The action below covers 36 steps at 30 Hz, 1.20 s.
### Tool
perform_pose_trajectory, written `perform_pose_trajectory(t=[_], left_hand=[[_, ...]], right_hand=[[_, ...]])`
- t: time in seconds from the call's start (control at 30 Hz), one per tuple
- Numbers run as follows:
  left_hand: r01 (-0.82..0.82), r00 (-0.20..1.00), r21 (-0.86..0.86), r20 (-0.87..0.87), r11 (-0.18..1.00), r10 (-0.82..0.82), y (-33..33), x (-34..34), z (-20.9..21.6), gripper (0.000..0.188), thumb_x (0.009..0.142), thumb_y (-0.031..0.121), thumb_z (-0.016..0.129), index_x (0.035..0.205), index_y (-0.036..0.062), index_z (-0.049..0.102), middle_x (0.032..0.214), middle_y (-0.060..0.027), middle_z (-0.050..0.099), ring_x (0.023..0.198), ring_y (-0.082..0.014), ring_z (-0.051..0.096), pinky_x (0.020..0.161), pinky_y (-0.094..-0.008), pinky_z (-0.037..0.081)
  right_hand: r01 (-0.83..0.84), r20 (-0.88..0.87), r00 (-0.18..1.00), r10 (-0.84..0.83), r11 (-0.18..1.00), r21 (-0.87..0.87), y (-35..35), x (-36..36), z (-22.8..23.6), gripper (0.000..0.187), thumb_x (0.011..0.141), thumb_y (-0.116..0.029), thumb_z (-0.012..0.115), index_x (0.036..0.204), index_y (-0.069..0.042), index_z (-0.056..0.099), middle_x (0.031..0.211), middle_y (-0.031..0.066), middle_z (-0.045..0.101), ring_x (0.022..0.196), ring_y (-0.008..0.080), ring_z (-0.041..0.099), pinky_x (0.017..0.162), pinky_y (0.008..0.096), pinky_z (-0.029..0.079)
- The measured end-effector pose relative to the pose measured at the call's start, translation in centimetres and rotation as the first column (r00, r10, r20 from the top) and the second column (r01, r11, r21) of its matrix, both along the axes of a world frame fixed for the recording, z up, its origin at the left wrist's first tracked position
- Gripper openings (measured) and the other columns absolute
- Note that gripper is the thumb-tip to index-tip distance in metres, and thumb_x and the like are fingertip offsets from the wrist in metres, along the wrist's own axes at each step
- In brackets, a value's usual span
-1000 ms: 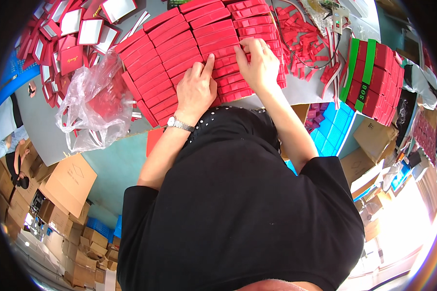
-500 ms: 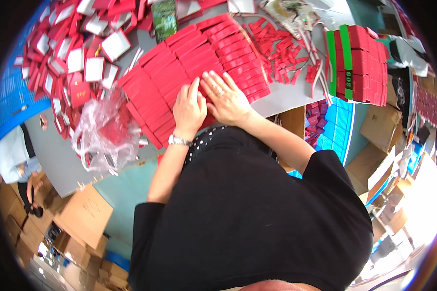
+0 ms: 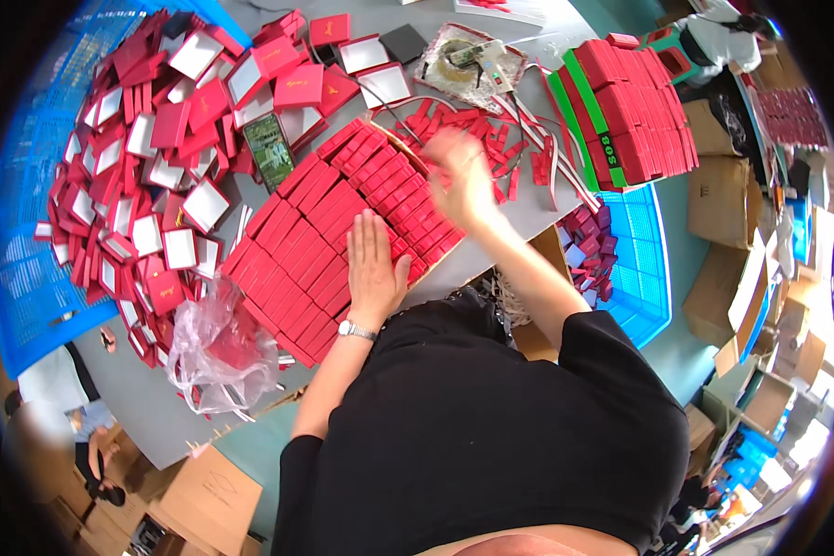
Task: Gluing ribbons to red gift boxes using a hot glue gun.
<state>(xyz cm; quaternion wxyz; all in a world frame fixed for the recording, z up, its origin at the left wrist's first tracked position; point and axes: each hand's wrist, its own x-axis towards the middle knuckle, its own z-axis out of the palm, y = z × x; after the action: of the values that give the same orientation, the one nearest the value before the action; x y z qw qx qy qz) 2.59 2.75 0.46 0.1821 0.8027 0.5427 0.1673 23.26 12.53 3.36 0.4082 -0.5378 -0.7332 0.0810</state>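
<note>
A tight block of small red boxes (image 3: 292,255) lies in rows on the grey table (image 3: 139,417) in front of me. My left hand (image 3: 377,278), with a metal watch at its wrist, rests flat on the block with its fingers stretched out. Over the far right edge of the block is my right hand (image 3: 461,181), smeared by motion, so its fingers cannot be made out. Short red strips (image 3: 500,144) lie loose just beyond it.
Left of the block is a heap of red boxes with white insides (image 3: 144,236), beside a phone (image 3: 269,150) and a clear plastic bag (image 3: 215,357). Bundled red boxes with green bands (image 3: 621,116) stand at right, above a blue crate (image 3: 644,264). Cartons (image 3: 208,496) stand below left.
My right hand has left its place beside my left hand and moved to the block's far right edge. My left hand stays flat on the boxes. The whole view has shifted.
</note>
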Motion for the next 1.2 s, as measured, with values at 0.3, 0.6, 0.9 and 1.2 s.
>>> perform_pose_trajectory(t=[0.3,0.6,0.9,1.2], left_hand=[[0.042,0.990,-0.046,-0.132,0.998,-0.048,0.7,0.4,-1.2,0.075,0.095,0.043,0.049,0.150,-0.0033,0.028,0.159,-0.0235,0.021,0.149,-0.0353,0.017,0.122,-0.0464,0.013],[-0.013,0.986,-0.026,0.167,1.000,0.017,0.4,-1.2,0.2,0.066,0.094,0.028,0.056,0.148,-0.0019,0.034,0.157,-0.0187,0.030,0.147,-0.0320,0.025,0.121,-0.0451,0.019],[-0.174,0.985,0.003,0.020,0.985,0.174,-2.2,-5.4,-0.2,0.057,0.089,0.020,0.058,0.139,-0.0036,0.044,0.147,-0.0202,0.042,0.139,-0.0360,0.036,0.117,-0.0479,0.028],[-0.180,0.983,0.020,0.025,0.983,0.180,-2.3,-5.7,-0.8,0.058,0.089,0.024,0.058,0.140,-0.0024,0.044,0.146,-0.0184,0.041,0.139,-0.0344,0.035,0.117,-0.0463,0.028]], right_hand=[[0.677,0.617,0.716,-0.328,0.542,-0.497,19.1,16.0,-7.6,0.080,0.077,-0.065,0.064,0.119,0.003,0.063,0.110,0.0245,0.069,0.105,0.0362,0.067,0.094,0.0458,0.050],[0.336,-0.164,0.867,-0.470,0.797,-0.501,15.1,13.7,-1.1,0.039,0.080,-0.035,0.071,0.097,-0.001,0.065,0.088,0.0137,0.071,0.084,0.0194,0.069,0.075,0.0343,0.052],[-0.623,-0.710,0.688,-0.152,0.377,-0.685,-1.2,1.8,3.8,0.039,0.084,-0.011,0.067,0.122,-0.002,0.059,0.099,0.0041,0.066,0.086,0.0116,0.060,0.074,0.0272,0.049],[-0.539,-0.570,0.821,-0.031,0.288,-0.791,-5.2,-4.3,1.7,0.035,0.090,-0.005,0.064,0.123,0.001,0.055,0.105,0.0071,0.069,0.100,0.0160,0.065,0.092,0.0315,0.050]])
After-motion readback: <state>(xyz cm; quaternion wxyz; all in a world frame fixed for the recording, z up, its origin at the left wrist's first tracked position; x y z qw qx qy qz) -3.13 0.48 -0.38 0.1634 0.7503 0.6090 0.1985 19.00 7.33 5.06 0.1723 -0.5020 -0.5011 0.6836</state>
